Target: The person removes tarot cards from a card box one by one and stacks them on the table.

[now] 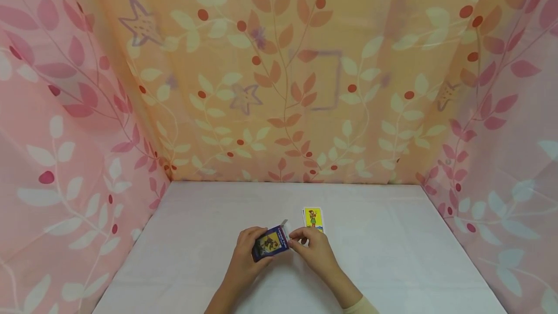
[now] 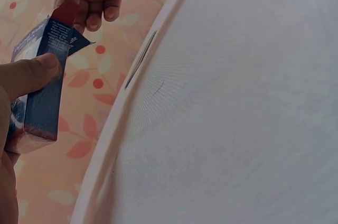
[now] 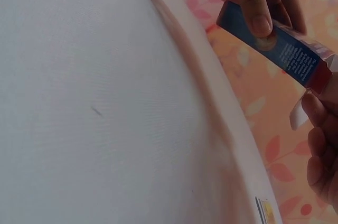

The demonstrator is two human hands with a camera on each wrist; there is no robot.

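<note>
My left hand [image 1: 245, 258] grips a dark blue card box [image 1: 271, 245] with a yellow picture on its front, tilted above the white table. In the left wrist view the left thumb [image 2: 39, 73] presses along the narrow side of the box. The end toward my right hand [image 1: 320, 255] is open, and a flap [image 1: 285, 222] sticks out there. Thumb and forefinger of the right hand pinch at that open end; its other fingers curl loosely, as the right wrist view shows. What lies inside the box is hidden.
A small stack of cards [image 1: 313, 216], the top one yellow with a figure, lies just beyond the right hand, which partly covers it. The white table [image 1: 196, 222] is enclosed by leaf-patterned curtains [image 1: 283, 110] at the back and both sides.
</note>
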